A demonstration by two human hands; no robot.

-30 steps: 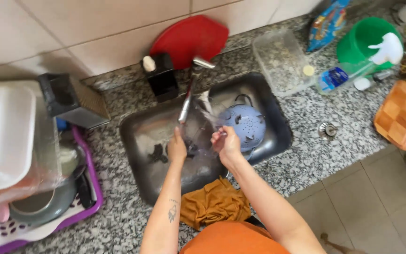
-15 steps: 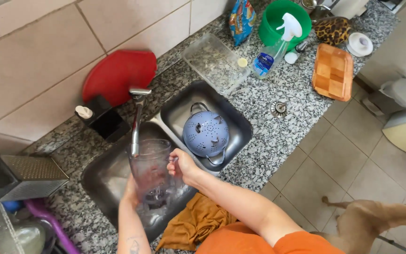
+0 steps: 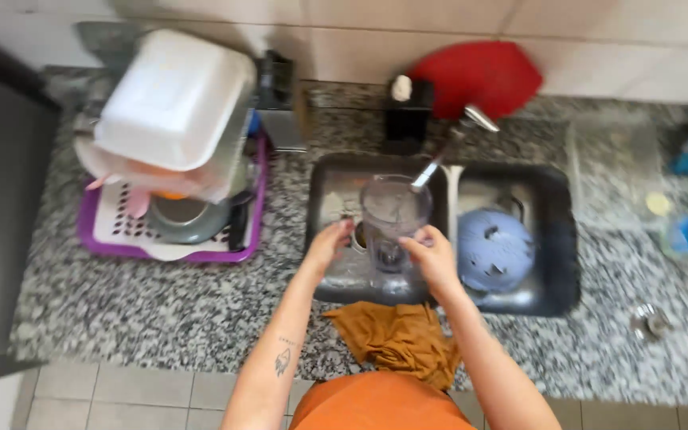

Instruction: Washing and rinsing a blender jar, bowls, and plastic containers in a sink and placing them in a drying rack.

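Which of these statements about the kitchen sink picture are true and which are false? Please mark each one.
1. Both hands hold a clear jug over the sink. True: the left hand and the right hand are on its two sides.
2. The blue strainer lies on the counter. False: it lies inside the sink, to the right of the jug.
3. An orange cloth hangs over the counter edge in front of the sink. True.
4. The dish rack is to the right of the sink. False: it stands to the left.
5. A red board leans against the wall tiles behind the tap. True.
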